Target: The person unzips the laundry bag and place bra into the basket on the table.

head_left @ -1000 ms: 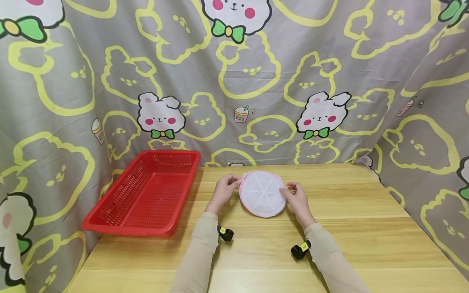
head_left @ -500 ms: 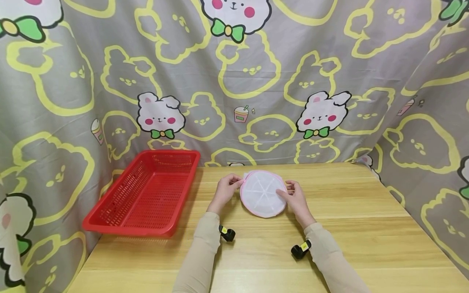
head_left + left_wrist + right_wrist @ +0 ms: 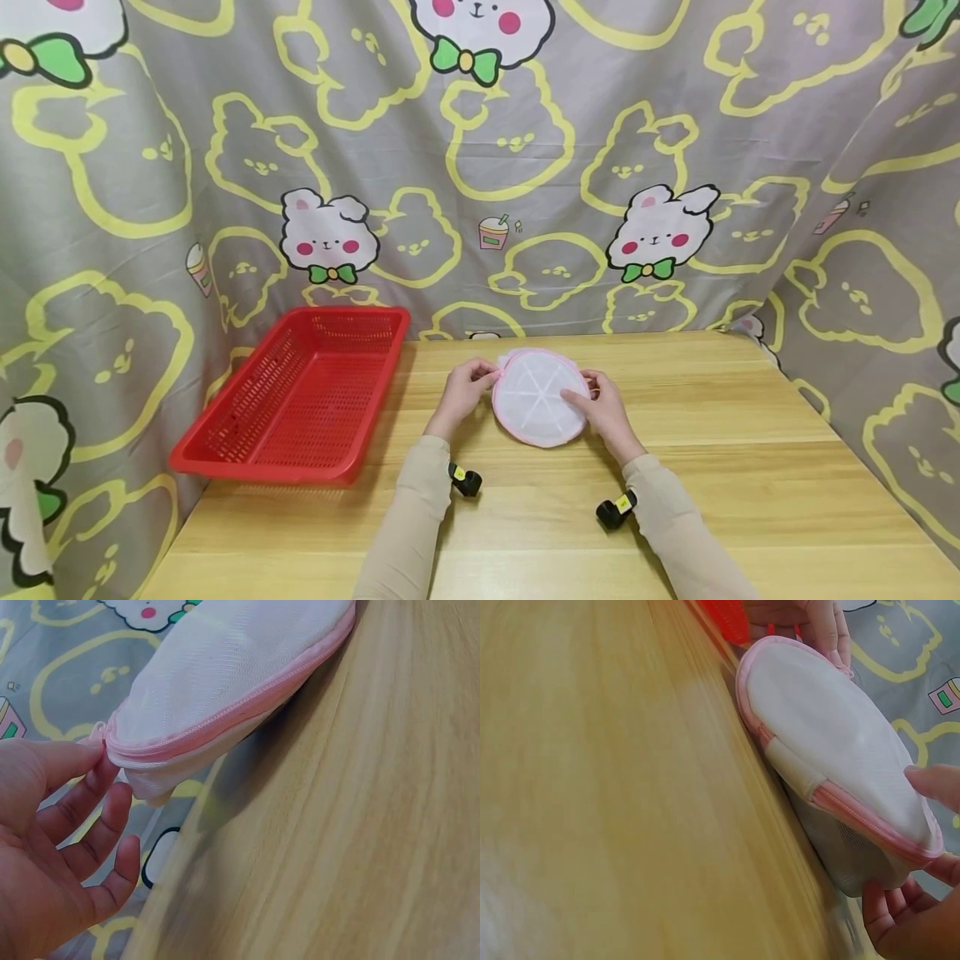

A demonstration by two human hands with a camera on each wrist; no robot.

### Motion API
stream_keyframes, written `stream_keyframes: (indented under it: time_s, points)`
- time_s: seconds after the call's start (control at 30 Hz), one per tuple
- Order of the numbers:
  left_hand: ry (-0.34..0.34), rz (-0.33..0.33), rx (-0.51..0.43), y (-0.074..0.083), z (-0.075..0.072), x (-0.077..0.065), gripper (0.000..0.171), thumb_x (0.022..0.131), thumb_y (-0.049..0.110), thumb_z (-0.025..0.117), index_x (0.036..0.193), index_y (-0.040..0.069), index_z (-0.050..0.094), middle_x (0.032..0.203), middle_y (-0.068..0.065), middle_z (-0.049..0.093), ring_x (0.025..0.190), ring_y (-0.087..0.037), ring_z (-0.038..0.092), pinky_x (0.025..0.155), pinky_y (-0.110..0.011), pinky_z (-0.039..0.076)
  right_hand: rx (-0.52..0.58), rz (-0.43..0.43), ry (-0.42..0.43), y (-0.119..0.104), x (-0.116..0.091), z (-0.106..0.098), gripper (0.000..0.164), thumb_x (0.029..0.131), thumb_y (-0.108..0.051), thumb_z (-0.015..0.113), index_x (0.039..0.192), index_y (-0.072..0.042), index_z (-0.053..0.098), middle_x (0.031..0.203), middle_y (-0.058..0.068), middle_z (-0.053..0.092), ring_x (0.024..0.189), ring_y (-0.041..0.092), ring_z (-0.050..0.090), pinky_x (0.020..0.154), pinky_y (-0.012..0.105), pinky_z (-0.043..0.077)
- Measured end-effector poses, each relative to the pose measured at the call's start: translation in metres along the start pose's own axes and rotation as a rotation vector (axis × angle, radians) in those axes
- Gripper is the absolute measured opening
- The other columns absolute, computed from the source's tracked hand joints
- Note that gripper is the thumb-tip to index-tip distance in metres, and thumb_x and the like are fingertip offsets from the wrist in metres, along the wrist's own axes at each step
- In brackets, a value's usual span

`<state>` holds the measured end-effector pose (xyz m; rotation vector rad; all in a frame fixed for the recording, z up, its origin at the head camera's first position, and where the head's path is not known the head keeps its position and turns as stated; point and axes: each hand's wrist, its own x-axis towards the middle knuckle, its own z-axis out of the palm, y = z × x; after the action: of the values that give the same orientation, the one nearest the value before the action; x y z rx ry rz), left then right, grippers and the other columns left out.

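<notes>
A round white mesh laundry bag [image 3: 542, 398] with pink trim stands low over the table, between both hands. My left hand [image 3: 462, 396] is at its left edge. In the left wrist view its thumb and forefinger pinch the pink zipper pull [image 3: 97, 735], the other fingers loosely curled below. The pink zipper [image 3: 232, 716] runs closed along the visible rim. My right hand [image 3: 609, 415] grips the bag's right side, thumb on the top face and fingers under it. A pale fabric tab [image 3: 795, 769] crosses the zipper in the right wrist view.
A red perforated plastic basket [image 3: 307, 408] with nothing in it sits at the left of the wooden table [image 3: 750, 467]. Behind and beside the table hangs a grey cartoon-print curtain [image 3: 420, 167].
My right thumb has slid a little further left over the bag's top. My left hand has shifted slightly right, keeping to the zipper pull. The basket stays put.
</notes>
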<state>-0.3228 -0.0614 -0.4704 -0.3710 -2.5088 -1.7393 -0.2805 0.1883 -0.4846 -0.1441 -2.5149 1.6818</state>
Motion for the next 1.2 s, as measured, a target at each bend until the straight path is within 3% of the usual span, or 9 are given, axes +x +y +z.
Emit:
stream_keyframes:
  time_s: [0.27, 0.6, 0.83, 1.2]
  points:
    - [-0.012, 0.009, 0.014, 0.0014, 0.0, -0.0018, 0.01, 0.092, 0.014, 0.067, 0.094, 0.005, 0.071, 0.088, -0.012, 0.07, 0.078, -0.017, 0.063, 0.071, -0.022, 0.049, -0.065, -0.016, 0.03, 0.0007, -0.0007, 0.0011, 0.052, 0.085, -0.025, 0.075, 0.123, 0.002, 0.051, 0.103, 0.012, 0.051, 0.093, 0.021, 0.046, 0.076, 0.023, 0.04]
    - [-0.032, 0.011, 0.014, -0.0011, -0.0017, -0.0005, 0.012, 0.091, 0.017, 0.068, 0.095, 0.007, 0.072, 0.089, -0.01, 0.071, 0.077, -0.01, 0.062, 0.073, -0.022, 0.051, -0.145, -0.037, 0.064, 0.0012, -0.0016, 0.0006, 0.046, 0.085, -0.026, 0.075, 0.116, 0.001, 0.054, 0.102, 0.016, 0.055, 0.093, 0.025, 0.051, 0.077, 0.028, 0.041]
    - [-0.017, 0.012, 0.03, -0.0005, -0.0053, -0.001, 0.011, 0.092, 0.016, 0.067, 0.096, 0.007, 0.071, 0.089, -0.01, 0.07, 0.077, -0.012, 0.059, 0.07, -0.022, 0.047, -0.19, -0.021, 0.086, 0.0033, -0.0002, 0.0003, 0.042, 0.084, -0.026, 0.074, 0.112, 0.0, 0.057, 0.102, 0.016, 0.061, 0.092, 0.026, 0.056, 0.075, 0.026, 0.044]
    - [-0.007, 0.025, 0.031, -0.0005, -0.0079, -0.003, 0.011, 0.092, 0.016, 0.067, 0.095, 0.007, 0.072, 0.088, -0.012, 0.07, 0.076, -0.013, 0.059, 0.069, -0.023, 0.047, -0.242, -0.046, 0.11, 0.0019, -0.0013, -0.0006, 0.033, 0.081, -0.027, 0.076, 0.095, -0.002, 0.06, 0.084, 0.01, 0.059, 0.078, 0.021, 0.053, 0.066, 0.024, 0.042]
